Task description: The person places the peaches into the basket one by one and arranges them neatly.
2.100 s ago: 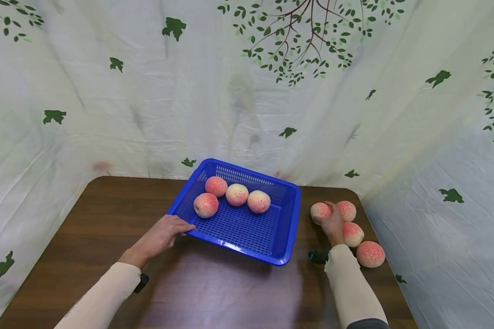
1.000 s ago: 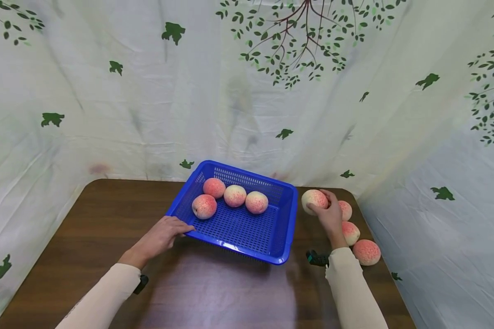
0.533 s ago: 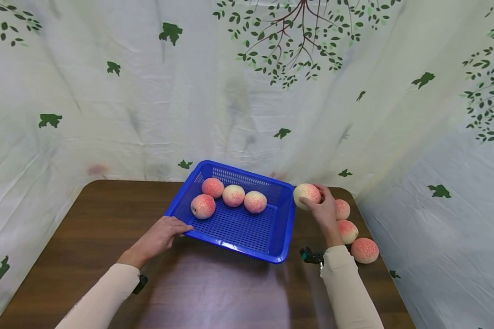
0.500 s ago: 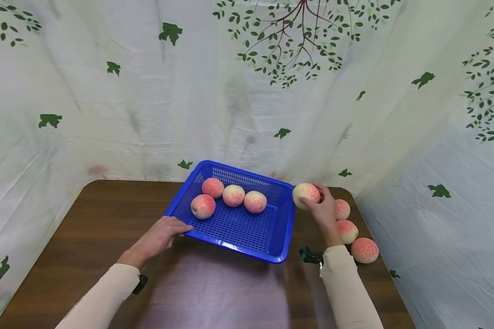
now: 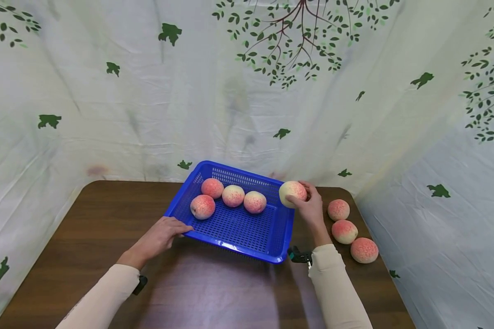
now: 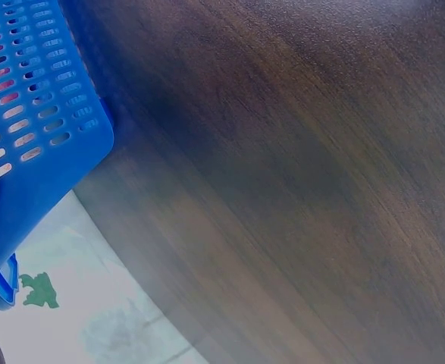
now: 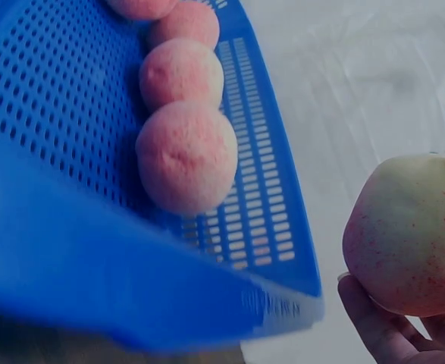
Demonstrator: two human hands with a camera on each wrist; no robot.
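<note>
My right hand [image 5: 311, 208] grips a pale peach with red speckles [image 5: 292, 194] between thumb and fingers, over the right rim of the blue plastic basket [image 5: 247, 246]. In the right wrist view this peach [image 7: 408, 235] is held up beside the basket wall. My left hand [image 5: 166, 235] holds the basket's near-left rim, thumb and fingers at the corner. Inside the basket several peaches lie toward the back and left, among them a red one [image 5: 202, 207] and a paler one [image 5: 255, 202]. The left wrist view shows the basket's slotted side [image 6: 40, 129] and little of the hand.
On the brown wooden table [image 5: 107, 219], three more peaches form a row near the right edge: a far one [image 5: 338, 209], a middle one [image 5: 344, 231] and a near one [image 5: 364, 250]. A white cloth with leaf prints [image 5: 230, 114] hangs behind and at the sides.
My right hand has taken the peach from the group on the right, lifted it and carried it left to the basket's rim. My left hand has stayed on the basket.
</note>
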